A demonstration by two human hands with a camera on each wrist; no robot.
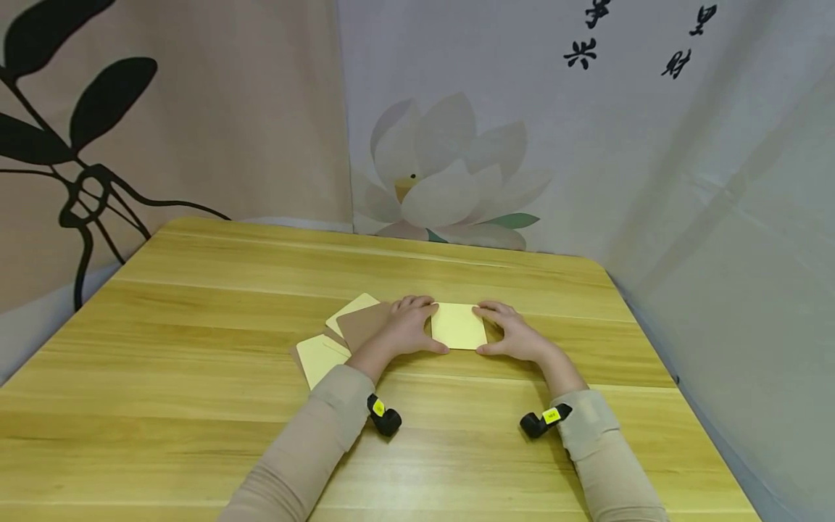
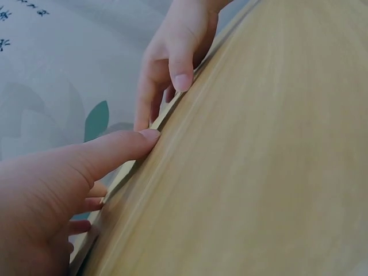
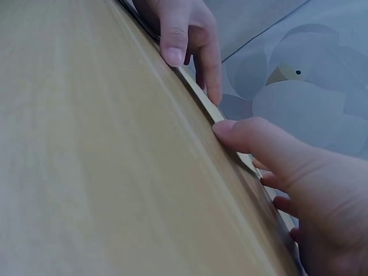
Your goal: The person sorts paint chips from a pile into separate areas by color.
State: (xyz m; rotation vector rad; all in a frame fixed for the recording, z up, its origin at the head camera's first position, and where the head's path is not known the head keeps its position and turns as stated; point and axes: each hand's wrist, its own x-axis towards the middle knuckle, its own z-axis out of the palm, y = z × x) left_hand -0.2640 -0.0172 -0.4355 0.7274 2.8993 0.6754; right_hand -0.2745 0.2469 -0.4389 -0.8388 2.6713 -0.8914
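A pale yellow card (image 1: 459,326) lies low over the table between both hands, its broad face up in the head view. My left hand (image 1: 409,328) holds its left side, thumb near the front corner and fingers at the back corner. On the opposite side, my right hand (image 1: 517,336) grips it the same way, thumb in front and fingers behind. Seen edge-on in the right wrist view, the card (image 3: 198,92) is a thin strip between the hands. Whether it touches the table cannot be told.
Beside and partly under the left forearm lie a brown card (image 1: 360,324) and several yellow ones, such as a yellow card (image 1: 320,359), overlapping in a loose fan. The wooden table (image 1: 196,406) ends at a printed curtain (image 1: 457,58) behind.
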